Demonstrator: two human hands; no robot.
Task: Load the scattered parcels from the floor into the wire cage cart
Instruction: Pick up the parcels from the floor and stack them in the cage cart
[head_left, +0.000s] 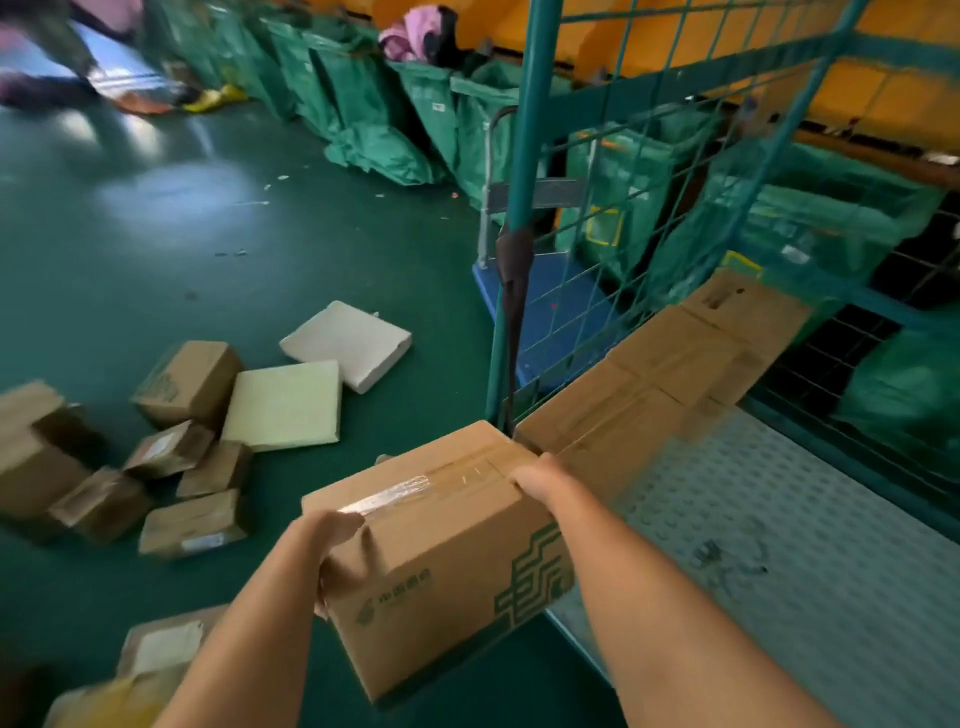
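Observation:
I hold a brown cardboard box with green print in both hands, tilted, over the front left corner of the wire cage cart. My left hand grips its near left corner; my right hand grips its far right top edge. Inside the cart, three brown boxes lie in a row along the left side on the grey perforated floor. On the green floor to the left lie several brown parcels and two flat pale packets.
A green cart post with a dark strap stands just beyond the held box. A blue platform trolley sits behind the mesh. Green sacks line the back wall. More parcels lie at bottom left. A blurred person is at top left.

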